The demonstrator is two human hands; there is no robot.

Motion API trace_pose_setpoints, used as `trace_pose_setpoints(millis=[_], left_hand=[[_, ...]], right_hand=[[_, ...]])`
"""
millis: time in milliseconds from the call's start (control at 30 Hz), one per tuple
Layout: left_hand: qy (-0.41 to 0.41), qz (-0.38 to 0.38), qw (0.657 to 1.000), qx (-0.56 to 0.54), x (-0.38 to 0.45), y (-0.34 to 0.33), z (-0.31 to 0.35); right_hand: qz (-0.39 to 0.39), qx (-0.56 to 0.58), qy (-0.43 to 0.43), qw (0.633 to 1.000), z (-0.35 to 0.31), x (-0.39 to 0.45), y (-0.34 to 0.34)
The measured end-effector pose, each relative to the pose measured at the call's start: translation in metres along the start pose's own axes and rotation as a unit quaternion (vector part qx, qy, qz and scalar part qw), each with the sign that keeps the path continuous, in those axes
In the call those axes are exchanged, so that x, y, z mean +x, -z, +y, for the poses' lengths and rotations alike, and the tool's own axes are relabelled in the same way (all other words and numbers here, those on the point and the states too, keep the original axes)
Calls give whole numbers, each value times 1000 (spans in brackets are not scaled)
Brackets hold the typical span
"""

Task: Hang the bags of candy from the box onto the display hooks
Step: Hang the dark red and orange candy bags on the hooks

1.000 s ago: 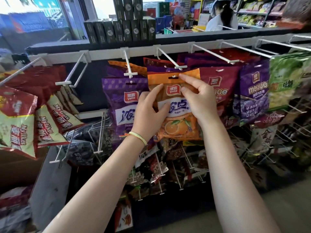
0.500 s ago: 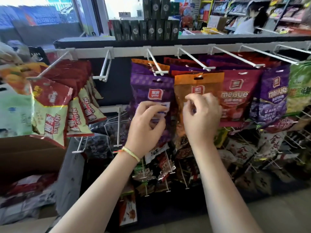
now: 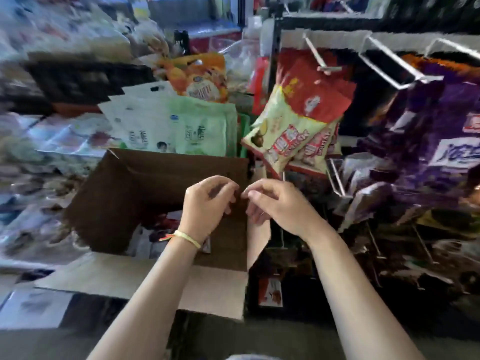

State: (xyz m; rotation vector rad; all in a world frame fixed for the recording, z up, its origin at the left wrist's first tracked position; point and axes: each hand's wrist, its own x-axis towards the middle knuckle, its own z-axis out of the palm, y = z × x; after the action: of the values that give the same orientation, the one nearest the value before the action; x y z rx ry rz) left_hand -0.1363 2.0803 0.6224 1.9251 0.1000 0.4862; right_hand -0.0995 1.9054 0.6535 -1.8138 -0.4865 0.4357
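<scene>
Both bare hands hover close together over the open brown cardboard box (image 3: 135,193), which sits low and to the left of the display rack. The left hand (image 3: 205,203), with a thin yellow-green band (image 3: 187,238) at the wrist, has its fingers (image 3: 220,181) loosely curled, thumb near the fingertips, and nothing shows between them. The right hand (image 3: 278,206) is much the same: fingers (image 3: 259,188) bent inward toward the left hand, almost touching it, with no bag in them. The picture is blurred, so whether the two hands actually meet cannot be told.

Inside the box, below the left wrist, flat packets of candy (image 3: 153,237) with white and red print lie at the bottom, partly hidden by the forearm. A pale cardboard flap (image 3: 155,279) folds out toward the person.

Behind the box stand pale green and white bags (image 3: 181,126) and an orange bag (image 3: 200,79). To the right, red and pale yellow candy bags (image 3: 298,126) hang tilted from a white wire display hook (image 3: 315,54). Farther right, purple candy bags (image 3: 436,141) hang from another white hook (image 3: 394,63); their print is too smeared to read.
</scene>
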Motion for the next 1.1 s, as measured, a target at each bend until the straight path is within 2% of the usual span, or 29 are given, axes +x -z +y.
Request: trace_pose_setpoints(millis=[100, 167, 233, 333, 433, 567, 667, 800, 867, 1000, 1100], left_hand=[[87, 21, 993, 76, 6, 67, -70], [173, 2, 973, 156, 10, 103, -122], [243, -44, 951, 185, 12, 127, -166], [301, -117, 925, 203, 9, 142, -214], [318, -144, 917, 194, 15, 142, -238], [331, -144, 922, 138, 35, 131, -247], [376, -162, 909, 73, 40, 121, -257], [422, -165, 891, 29, 46, 120, -265], [425, -160, 891, 24, 48, 121, -267], [425, -160, 891, 31, 48, 120, -272], [410, -153, 899, 32, 48, 121, -268]], right_hand=[[-52, -32, -53, 997, 7, 36, -82], [-66, -67, -86, 992, 27, 66, -128], [-44, -83, -129, 987, 57, 95, -164], [22, -74, -216, 973, 100, 121, -202], [66, -34, -286, 955, 125, 132, -225], [98, 28, -313, 944, 139, 143, -239], [116, 85, -323, 935, 149, 160, -238], [84, 136, -384, 909, 148, 180, -240], [51, 114, -405, 906, 150, 186, -242], [6, -45, -397, 917, 166, 194, -245], [71, -69, -381, 919, 175, 198, -248]])
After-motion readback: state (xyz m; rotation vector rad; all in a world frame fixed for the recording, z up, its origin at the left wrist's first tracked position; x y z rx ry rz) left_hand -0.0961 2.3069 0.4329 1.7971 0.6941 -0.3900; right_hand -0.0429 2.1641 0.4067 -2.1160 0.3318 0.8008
